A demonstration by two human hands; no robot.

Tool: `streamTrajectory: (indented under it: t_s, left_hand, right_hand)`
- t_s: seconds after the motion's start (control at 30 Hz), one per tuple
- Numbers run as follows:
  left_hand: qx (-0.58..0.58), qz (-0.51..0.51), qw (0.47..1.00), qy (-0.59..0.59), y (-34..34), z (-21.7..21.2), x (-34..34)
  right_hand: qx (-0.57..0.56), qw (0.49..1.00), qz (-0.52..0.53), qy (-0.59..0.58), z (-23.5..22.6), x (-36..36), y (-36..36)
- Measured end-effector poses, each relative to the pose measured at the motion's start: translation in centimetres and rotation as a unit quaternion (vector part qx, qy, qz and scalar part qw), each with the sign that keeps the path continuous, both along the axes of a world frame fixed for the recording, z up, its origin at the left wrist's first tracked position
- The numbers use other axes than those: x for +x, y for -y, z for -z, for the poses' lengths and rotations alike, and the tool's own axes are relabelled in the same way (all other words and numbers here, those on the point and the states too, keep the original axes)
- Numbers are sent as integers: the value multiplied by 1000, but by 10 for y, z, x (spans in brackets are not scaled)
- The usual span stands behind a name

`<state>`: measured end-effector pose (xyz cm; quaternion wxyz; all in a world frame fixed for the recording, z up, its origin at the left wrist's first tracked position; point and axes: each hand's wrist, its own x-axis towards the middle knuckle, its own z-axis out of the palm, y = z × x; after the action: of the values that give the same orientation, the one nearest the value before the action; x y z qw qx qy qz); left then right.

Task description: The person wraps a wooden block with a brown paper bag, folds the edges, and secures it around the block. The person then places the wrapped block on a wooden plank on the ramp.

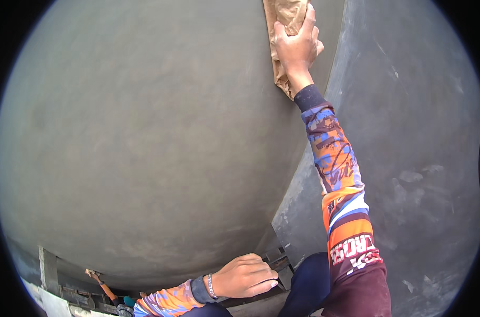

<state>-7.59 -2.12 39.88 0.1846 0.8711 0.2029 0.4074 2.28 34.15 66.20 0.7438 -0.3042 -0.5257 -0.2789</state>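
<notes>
Our right hand [297,45] gripped brown paper [290,17] against the grey wall [145,132]; our left hand [244,277] hung near our knee [309,280], curled, its grip indeterminable.

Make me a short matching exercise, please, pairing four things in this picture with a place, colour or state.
1. Right hand
2. Left hand
3. Creased paper
4. Co-worker's hand

A. Brown
B. Small, at the lower left
C. At the top, holding item 3
D. Low, with a bracelet at its wrist

Pairs: 1-C, 2-D, 3-A, 4-B.
</notes>
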Motion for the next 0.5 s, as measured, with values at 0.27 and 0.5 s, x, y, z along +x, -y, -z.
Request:
streamTrajectory:
  t_s: [0.27,0.5]
  left_hand:
    - [-1,15,1000,-3,-12,9,18]
    - [-11,-17,1000,15,-16,2,9]
  right_hand:
    - [122,953,-38,274,135,-52,68]
    - [35,996,-48,65,14,4,5]
